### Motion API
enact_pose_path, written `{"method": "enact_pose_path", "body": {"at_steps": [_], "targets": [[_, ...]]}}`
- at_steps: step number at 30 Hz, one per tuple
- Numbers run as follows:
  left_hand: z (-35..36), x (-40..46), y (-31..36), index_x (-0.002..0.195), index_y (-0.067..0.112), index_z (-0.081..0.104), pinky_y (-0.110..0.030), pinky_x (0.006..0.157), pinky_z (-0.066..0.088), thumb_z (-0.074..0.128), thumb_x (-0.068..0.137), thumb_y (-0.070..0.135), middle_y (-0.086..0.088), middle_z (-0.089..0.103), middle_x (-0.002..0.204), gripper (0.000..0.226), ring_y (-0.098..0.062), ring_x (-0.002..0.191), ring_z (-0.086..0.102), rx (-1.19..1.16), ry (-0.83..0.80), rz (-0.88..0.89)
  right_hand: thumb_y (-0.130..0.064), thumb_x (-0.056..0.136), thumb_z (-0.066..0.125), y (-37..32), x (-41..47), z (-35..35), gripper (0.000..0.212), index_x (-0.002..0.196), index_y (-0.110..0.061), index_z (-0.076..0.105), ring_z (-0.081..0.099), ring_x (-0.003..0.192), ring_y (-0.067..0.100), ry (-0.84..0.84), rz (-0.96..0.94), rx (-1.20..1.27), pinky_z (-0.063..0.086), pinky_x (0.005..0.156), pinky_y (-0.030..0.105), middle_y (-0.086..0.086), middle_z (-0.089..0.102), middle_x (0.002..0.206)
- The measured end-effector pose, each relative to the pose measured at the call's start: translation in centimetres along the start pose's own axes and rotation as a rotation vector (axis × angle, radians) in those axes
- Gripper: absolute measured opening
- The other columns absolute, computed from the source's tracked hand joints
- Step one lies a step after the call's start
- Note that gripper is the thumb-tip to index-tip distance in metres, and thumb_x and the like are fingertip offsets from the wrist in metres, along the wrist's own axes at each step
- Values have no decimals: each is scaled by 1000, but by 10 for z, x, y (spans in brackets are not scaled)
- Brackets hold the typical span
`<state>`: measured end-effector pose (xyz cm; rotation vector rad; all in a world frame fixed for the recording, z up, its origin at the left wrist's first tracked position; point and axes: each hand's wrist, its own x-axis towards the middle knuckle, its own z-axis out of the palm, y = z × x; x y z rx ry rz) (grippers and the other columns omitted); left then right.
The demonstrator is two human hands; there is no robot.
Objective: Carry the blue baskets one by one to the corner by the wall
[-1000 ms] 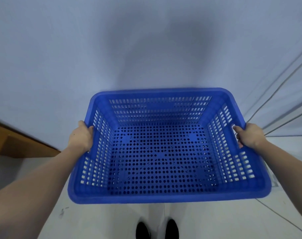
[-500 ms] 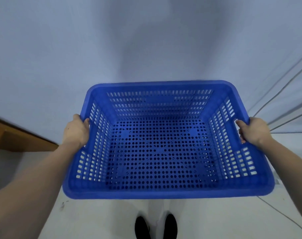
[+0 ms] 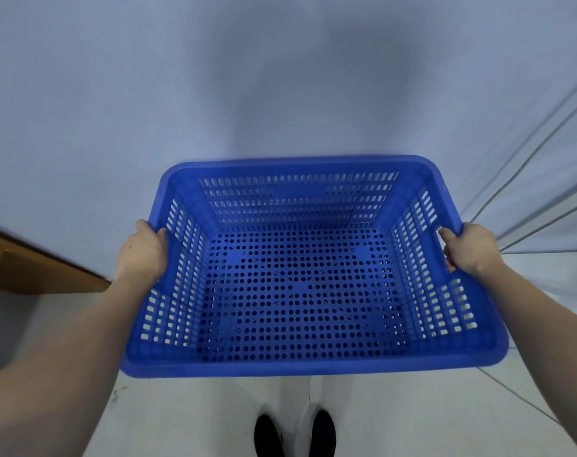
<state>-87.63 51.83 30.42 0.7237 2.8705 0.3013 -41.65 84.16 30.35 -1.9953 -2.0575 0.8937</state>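
You hold the basket [image 3: 313,369] out in front of you, above the floor [image 3: 396,420]; your left hand [image 3: 142,255] grips its left rim, your right hand [image 3: 470,250] its right rim (nothing lies inside); the wall [image 3: 148,94] stands beyond it; your shoes [image 3: 295,435] show below its near edge.

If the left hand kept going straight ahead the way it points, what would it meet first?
Probably the pale wall ahead. The left hand grips the blue basket rim; nothing else shows in between, though depth is unclear.

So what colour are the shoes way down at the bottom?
Black. The shoes show in the head view, on the pale floor below the blue basket.
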Motion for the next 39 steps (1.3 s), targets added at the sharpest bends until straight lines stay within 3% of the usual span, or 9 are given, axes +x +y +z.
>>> {"method": "enact_pose_path", "body": {"at_steps": [4, 7, 10, 12, 17, 21, 26, 32, 39], "targets": [[1, 1, 0, 102, 5, 37, -49, 69, 42, 35, 105, 36, -33, 61, 101, 32, -49, 89, 60, -4, 4, -10, -38, 102, 49, 0, 0, 1, 40, 84, -3, 54, 65, 53, 27, -6, -5, -1, 40, 52, 29, 16, 69, 56], [1, 0, 0, 103, 5, 36, -52, 75, 49, 40, 102, 33, -33, 61, 103, 29, -49, 89, 60, -11, -6, -16, -41, 101, 49, 5, 5, 4, 41, 84, -4, 54, 68, 55, 28, 5, -4, -21, 47, 56, 32, 15, 70, 58], [-2, -2, -3, 104, 8, 33, -51, 76, 48, 44, 100, 33, -30, 61, 107, 28, -48, 92, 60, -20, -57, -13, -51, 96, 48, 12, 9, 7, 48, 94, -5, 59, 70, 67, 33, 68, -17, -73, 59, 72, 44, 16, 73, 76], [-4, -2, -4, 110, 9, 34, -52, 82, 49, 46, 99, 34, -27, 58, 117, 30, -46, 98, 60, -48, -96, -24, -56, 93, 48, 15, 8, 7, 48, 100, -9, 57, 70, 70, 34, 111, -45, -106, 59, 74, 46, 16, 72, 85], [-6, -15, -7, 143, 7, 26, -56, 102, 40, 57, 93, 33, -19, 39, 141, 64, -42, 124, 45, 23, -98, 34, -52, 97, 46, 8, -6, 1, 53, 130, -10, 50, 64, 95, 43, 178, -131, -220, 53, 79, 46, 21, 68, 109], [-14, -37, -13, 149, 11, 22, -53, 111, 37, 60, 89, 36, -13, 31, 153, 75, -37, 137, 36, 123, -55, 113, -49, 96, 49, -1, -16, -3, 54, 131, -8, 45, 59, 110, 42, 76, -180, -295, 51, 91, 49, 22, 61, 126], [-44, -64, -3, 153, 12, 23, -50, 118, 29, 56, 92, 38, -12, 25, 160, 75, -33, 145, 28, 166, -71, 167, -55, 97, 42, -18, -45, -17, 79, 158, -11, 19, 29, 145, 36, 12, -295, -480, 32, 116, 51, 15, 31, 159], [-95, -103, 22, 152, 9, 32, -47, 116, 31, 52, 94, 38, -14, 27, 159, 68, -32, 145, 29, 167, -61, 300, -60, 98, 36, -64, -106, -34, 80, 160, -14, 16, 16, 152, 34, -16, -421, -555, 24, 121, 50, 14, 18, 166], [-143, -164, 32, 157, 14, 24, -45, 117, 28, 46, 97, 45, -10, 13, 166, 71, -31, 149, 23, 184, -36, 501, -65, 97, 32, -109, -214, -56, 81, 160, -17, 16, 8, 155, 33, 23, -513, -531, 17, 124, 50, 14, 14, 168]]}}
